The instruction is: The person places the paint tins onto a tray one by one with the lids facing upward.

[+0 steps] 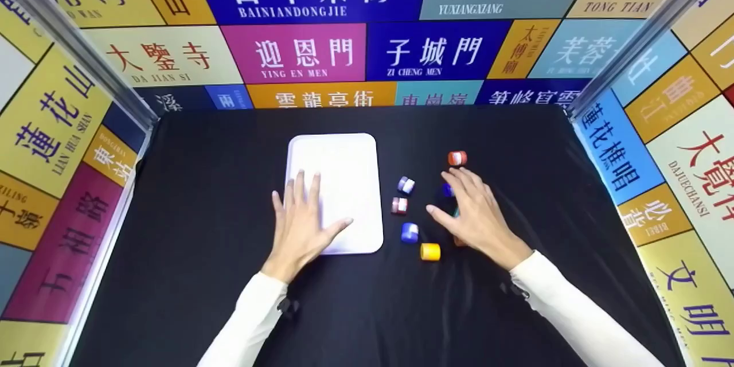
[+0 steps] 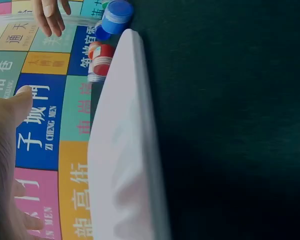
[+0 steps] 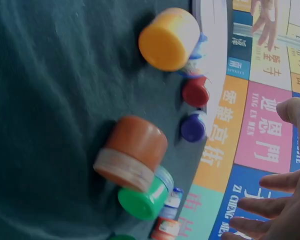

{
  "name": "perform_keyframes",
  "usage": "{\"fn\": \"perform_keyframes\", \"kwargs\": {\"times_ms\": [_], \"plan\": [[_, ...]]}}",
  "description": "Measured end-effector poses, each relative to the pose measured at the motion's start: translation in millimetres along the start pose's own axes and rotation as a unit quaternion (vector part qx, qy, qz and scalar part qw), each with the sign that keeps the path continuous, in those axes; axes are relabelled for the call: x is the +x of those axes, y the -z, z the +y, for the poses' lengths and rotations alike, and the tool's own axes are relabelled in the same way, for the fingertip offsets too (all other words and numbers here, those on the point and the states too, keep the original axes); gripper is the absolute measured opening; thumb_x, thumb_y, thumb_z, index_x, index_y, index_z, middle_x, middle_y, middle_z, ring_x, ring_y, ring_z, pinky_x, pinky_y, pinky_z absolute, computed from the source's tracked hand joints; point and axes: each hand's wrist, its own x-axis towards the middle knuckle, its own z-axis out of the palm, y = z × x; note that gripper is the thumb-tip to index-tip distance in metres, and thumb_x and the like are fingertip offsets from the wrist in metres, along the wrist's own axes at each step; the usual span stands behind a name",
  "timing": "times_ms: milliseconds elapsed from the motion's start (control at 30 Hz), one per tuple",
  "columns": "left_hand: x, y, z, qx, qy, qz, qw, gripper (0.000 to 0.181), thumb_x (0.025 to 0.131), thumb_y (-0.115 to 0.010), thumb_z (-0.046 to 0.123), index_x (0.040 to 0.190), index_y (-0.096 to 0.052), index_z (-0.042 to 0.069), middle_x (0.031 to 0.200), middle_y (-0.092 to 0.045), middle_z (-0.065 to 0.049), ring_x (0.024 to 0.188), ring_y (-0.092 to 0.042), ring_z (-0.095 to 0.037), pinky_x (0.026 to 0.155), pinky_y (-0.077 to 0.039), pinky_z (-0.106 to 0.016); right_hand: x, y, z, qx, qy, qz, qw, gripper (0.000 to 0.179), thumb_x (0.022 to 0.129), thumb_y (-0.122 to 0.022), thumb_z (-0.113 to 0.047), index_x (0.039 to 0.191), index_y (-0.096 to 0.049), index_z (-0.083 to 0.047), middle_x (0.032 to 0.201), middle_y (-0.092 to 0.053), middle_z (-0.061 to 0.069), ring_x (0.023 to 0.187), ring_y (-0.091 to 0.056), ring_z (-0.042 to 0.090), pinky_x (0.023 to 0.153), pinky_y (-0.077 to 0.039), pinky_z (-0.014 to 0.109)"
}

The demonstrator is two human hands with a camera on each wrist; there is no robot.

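My left hand (image 1: 295,235), fingers spread, hovers over the left part of a white tray (image 1: 352,195); it holds nothing. To the right, my right hand (image 1: 481,215) hangs above a group of small paint jars, fingers spread and slightly bent, also holding nothing. Beneath or beside it lie a brown jar (image 3: 137,140) and a green jar (image 3: 145,200), mostly hidden by the hand in the head view. A red jar (image 1: 457,158) lies just beyond its fingertips. Between tray and right hand are a yellow jar (image 1: 430,252), a blue jar (image 1: 409,232), a dark red jar (image 1: 399,206) and a purple jar (image 1: 406,184).
A black cloth (image 1: 218,183) covers the table. Panels printed with large characters (image 1: 292,51) stand along the back and both sides, with clear corner strips (image 1: 590,92) where they meet.
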Motion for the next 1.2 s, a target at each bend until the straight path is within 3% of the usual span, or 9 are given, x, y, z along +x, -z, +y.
{"fn": "perform_keyframes", "kwargs": {"times_ms": [700, 967, 1200], "plan": [[-70.9, -7.1, -40.6, -0.055, 0.031, 0.023, 0.9977, 0.118, 0.086, -0.080, 0.072, 0.169, -0.037, 0.000, 0.174, -0.033, -0.030, 0.163, -0.024, -0.054, 0.123, -0.015, -0.085, -20.9, -41.8, -15.2, 0.023, 0.083, -0.016, 0.9962, 0.066, 0.095, -0.085, -0.041, 0.146, -0.067, -0.001, 0.146, -0.066, 0.019, 0.141, -0.055, 0.039, 0.113, -0.048, 0.061], [-81.3, -12.2, -51.3, -0.085, 0.051, 0.020, 0.9949, 0.116, 0.085, -0.084, 0.069, 0.168, -0.039, 0.000, 0.174, -0.033, -0.027, 0.164, -0.023, -0.052, 0.123, -0.012, -0.085, -27.2, -54.2, -17.9, 0.030, 0.098, -0.022, 0.9945, 0.064, 0.093, -0.087, -0.037, 0.143, -0.070, -0.002, 0.138, -0.069, 0.014, 0.135, -0.058, 0.036, 0.111, -0.051, 0.057], [-83.3, -15.3, -56.3, -0.094, 0.048, 0.019, 0.9942, 0.118, 0.083, -0.086, 0.067, 0.168, -0.039, -0.001, 0.172, -0.036, -0.029, 0.163, -0.024, -0.053, 0.124, -0.009, -0.084, -29.1, -62.7, -20.1, 0.033, 0.119, -0.008, 0.9923, 0.059, 0.089, -0.091, -0.034, 0.137, -0.074, -0.003, 0.130, -0.072, 0.014, 0.127, -0.062, 0.037, 0.109, -0.052, 0.055]]}}
